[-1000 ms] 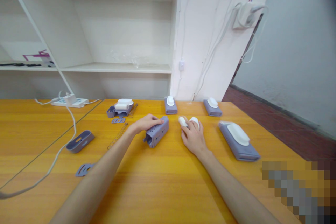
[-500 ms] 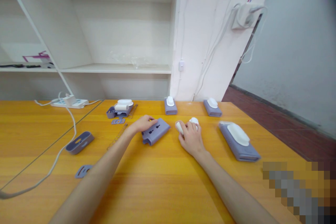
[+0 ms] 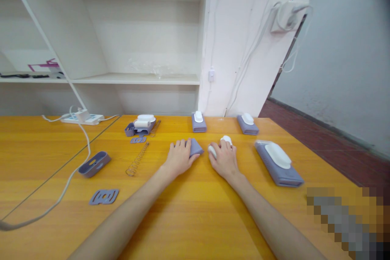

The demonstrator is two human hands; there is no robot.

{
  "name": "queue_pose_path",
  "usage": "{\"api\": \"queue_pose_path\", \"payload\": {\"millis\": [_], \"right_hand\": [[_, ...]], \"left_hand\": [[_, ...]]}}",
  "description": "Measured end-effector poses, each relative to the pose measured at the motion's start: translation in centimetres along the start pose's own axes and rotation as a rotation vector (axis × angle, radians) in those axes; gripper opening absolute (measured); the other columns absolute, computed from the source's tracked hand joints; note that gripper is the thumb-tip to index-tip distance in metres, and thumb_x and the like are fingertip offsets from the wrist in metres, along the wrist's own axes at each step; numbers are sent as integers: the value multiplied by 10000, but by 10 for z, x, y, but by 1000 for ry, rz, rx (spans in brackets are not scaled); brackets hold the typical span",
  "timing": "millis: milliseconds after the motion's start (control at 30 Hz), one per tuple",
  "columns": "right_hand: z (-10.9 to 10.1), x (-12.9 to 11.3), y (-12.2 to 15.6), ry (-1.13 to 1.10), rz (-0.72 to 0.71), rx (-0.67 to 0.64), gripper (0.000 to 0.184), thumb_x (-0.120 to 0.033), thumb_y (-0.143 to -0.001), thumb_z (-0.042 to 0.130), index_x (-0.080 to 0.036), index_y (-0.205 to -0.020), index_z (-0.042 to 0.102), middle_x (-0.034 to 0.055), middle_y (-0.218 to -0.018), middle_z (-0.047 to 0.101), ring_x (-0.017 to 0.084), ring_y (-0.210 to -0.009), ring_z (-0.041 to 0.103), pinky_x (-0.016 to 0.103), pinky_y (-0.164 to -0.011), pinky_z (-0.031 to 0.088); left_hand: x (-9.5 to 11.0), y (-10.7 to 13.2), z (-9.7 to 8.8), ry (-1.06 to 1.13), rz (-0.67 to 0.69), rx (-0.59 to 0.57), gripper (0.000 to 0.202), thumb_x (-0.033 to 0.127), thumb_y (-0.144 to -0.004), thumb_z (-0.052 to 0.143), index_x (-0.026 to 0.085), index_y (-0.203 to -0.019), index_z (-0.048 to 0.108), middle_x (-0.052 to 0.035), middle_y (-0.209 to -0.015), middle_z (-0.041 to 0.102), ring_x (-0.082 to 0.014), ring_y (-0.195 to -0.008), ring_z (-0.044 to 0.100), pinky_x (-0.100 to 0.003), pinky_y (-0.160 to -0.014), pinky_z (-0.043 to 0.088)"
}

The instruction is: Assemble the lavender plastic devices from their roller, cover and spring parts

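Beneath the fingers of the left hand (image 3: pixel 179 158) lies a purple housing (image 3: pixel 195 147), grasped from above, one corner pointing right; its long axis is too covered to tell. Right of the thumb, the right hand (image 3: pixel 224 160) curls fingers over a white piece (image 3: pixel 212 151), a second white piece (image 3: pixel 226 139) at their far side.

Two hands (image 3: pixel 179 157) (image 3: pixel 226 159) touch one purple shell (image 3: pixel 195 147), two white pieces (image 3: pixel 212 151); at eleven o'clock, two springs (image 3: pixel 138 160); twelve to two, three white-topped cases (image 3: pixel 278 162).
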State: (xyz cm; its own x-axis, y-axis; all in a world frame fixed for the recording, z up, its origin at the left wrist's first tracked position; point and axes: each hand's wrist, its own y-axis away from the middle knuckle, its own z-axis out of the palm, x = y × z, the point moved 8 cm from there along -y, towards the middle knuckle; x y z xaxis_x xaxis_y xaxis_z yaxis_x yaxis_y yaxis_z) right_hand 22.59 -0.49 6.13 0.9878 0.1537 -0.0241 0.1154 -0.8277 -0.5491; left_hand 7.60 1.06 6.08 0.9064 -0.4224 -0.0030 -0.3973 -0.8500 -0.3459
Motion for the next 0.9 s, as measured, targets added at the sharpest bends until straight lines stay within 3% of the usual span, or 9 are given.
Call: {"api": "queue_pose_path", "payload": {"millis": [167,333,900], "right_hand": [[-1,0,0,10,14,11,189,-326,-822,474,-183,-910,562,92,-917,507,242,-922,416,363,-800,273],[-3,1,-1,4,24,43,186,-309,-815,479,-165,-917,537,98,-926,508,243,-922,417,361,-805,279],[-8,0,0,-38,20,96,129,-265,-793,489,-162,-870,501,97,-901,500,250,-906,418,356,-772,291]], "left_hand": [[6,3,-5,50,169,39,663,611,-823,344,171,-1318,362,-146,-1145,527,-280,-1048,478,-407,-888,341],[11,6,-8,80,244,56,639,595,-818,375,181,-1306,376,-134,-1168,516,-273,-1052,478,-398,-895,343],[13,8,-12,111,236,23,630,570,-814,405,190,-1315,367,-135,-1198,508,-277,-1085,467,-402,-905,334]]}}
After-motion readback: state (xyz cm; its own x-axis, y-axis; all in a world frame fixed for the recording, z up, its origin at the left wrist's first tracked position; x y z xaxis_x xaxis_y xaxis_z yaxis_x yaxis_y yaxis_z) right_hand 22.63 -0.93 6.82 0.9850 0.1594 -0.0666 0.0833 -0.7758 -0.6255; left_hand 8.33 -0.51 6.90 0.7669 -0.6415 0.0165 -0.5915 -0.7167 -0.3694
